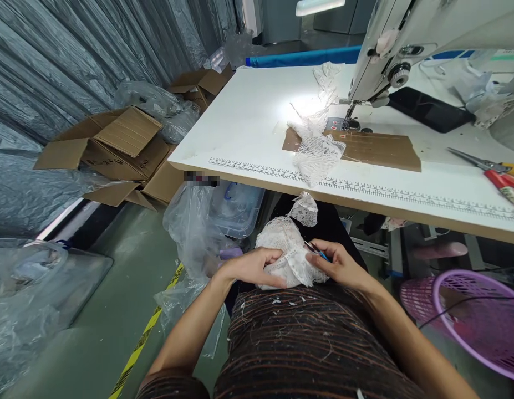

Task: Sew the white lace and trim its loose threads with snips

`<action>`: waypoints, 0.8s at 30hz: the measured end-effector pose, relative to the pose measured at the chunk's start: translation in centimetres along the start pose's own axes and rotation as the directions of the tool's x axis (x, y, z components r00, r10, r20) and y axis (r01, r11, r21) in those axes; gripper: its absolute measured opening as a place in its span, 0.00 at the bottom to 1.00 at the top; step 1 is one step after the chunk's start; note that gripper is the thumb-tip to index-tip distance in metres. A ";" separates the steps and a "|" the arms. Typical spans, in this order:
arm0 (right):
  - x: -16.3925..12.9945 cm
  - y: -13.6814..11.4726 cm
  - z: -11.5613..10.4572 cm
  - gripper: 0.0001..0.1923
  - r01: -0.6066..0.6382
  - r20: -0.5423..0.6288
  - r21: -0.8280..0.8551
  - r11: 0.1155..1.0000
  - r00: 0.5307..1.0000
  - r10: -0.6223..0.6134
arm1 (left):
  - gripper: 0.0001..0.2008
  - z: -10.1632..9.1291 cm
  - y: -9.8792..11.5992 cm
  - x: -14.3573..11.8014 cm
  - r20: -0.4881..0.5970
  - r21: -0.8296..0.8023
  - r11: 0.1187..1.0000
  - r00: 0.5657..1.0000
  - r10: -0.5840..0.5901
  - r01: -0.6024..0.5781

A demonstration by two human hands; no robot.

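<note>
In the head view, a bundle of white lace (281,235) is gathered in the lap, just below the near edge of a white sewing table (240,127). At its near left side the bundle is held by the left hand (257,268), with thumb and fingers closed on the fabric. A small blue-handled tool (324,255) is gripped in the right hand (339,261), its tip resting at the lace; the cloth is also pressed by the right thumb. A smaller lace flap (304,209) sticks out at the far side of the bundle.

As for progress, some trimming appears to have been done, judging by the pale scraps (296,300) and threads scattered over the dark striped shirt (298,343); how much lace is left to be worked cannot be told, as the bundle is folded over itself. On the table, another length of lace (319,155) is laid to the left of the sewing machine's presser foot (349,123), partly over a cardboard strip (379,151). Whether it is joined to the bundle is not shown. At the far right of the ruler marks, large scissors (504,176) are left unheld.
</note>
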State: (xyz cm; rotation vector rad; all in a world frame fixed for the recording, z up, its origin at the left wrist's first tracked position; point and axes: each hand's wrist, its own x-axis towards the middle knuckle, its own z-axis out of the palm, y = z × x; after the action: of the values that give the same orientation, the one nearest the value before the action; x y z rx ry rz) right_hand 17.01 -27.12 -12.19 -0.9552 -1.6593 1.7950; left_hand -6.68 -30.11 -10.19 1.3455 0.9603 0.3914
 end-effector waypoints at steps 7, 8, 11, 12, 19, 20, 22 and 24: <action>1.6 3.8 0.1 0.13 0.065 -0.261 -0.269 0.961 0.955 -0.138 | 0.22 -2.3 -2.5 0.2 -0.413 0.087 0.996 0.909 0.046 -0.010; 2.0 3.8 0.2 0.13 0.089 -0.334 -0.342 0.936 0.919 -0.209 | 0.23 -2.6 -2.6 0.6 -0.488 0.136 0.991 0.869 0.085 -0.021; 2.6 3.5 0.1 0.11 0.130 -0.496 -0.467 0.875 0.781 -0.381 | 0.22 -3.0 -2.6 2.0 -0.596 0.302 0.952 0.771 0.222 -0.041; 2.6 3.4 -0.1 0.10 0.135 -0.524 -0.474 0.870 0.751 -0.402 | 0.21 -2.9 -2.4 2.5 -0.601 0.334 0.941 0.756 0.257 -0.055; 2.6 2.0 -0.9 0.10 0.171 -0.593 -0.455 0.874 0.674 -0.440 | 0.19 -0.7 0.1 8.2 -0.699 0.300 0.945 0.645 0.310 -0.129; 2.7 1.8 -1.0 0.10 0.178 -0.597 -0.455 0.873 0.666 -0.447 | 0.16 -0.4 0.6 8.8 -0.726 0.283 0.952 0.623 0.291 -0.115; 2.8 1.3 -1.3 0.10 0.181 -0.612 -0.452 0.874 0.650 -0.451 | 0.13 0.1 1.5 9.4 -0.732 0.275 0.953 0.614 0.294 -0.129; 2.9 1.0 -1.7 0.11 0.175 -0.635 -0.443 0.879 0.631 -0.446 | 0.12 0.6 2.4 8.8 -0.655 0.310 0.925 0.655 0.375 -0.220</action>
State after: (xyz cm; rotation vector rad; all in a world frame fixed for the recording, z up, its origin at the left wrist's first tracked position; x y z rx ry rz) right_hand 16.57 -23.95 -13.64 -1.2181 -1.4785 0.7130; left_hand -0.41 -23.46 -11.14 1.5800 1.4404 1.1640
